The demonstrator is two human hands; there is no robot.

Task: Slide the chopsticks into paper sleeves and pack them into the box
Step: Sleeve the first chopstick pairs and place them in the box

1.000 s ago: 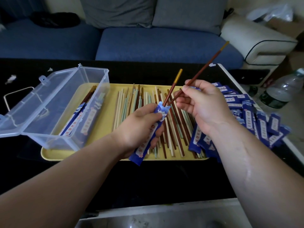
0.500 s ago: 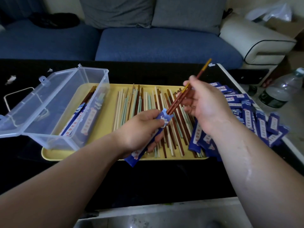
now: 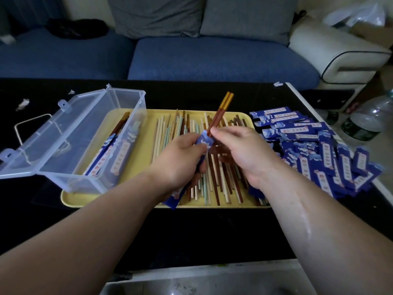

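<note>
Blue paper sleeve sits gripped in the left hand, its fingers wrapped around the sleeve's middle so the open mouth points up and away while the lower end sticks out below the wrist over the near rim of the tray. A pair of reddish-brown chopsticks with yellow tops stands tilted out of that mouth, side by side, with much of their length outside the sleeve. The right hand pinches the pair just above the sleeve's opening, thumb and forefinger closed on the wood and nearly touching the left hand's fingertips.

Under both hands lies a yellow tray on the black surface, spread with loose chopsticks in pale wood, mint green and dark brown. A clear plastic box rests on the tray's left end, lid hinged open to the left, and holds a few already sleeved pairs lying lengthwise. To the right of the tray, a heap of empty blue sleeves covers the surface up to its edge. Beyond the surface stands a blue sofa, and a plastic water bottle is at far right.
</note>
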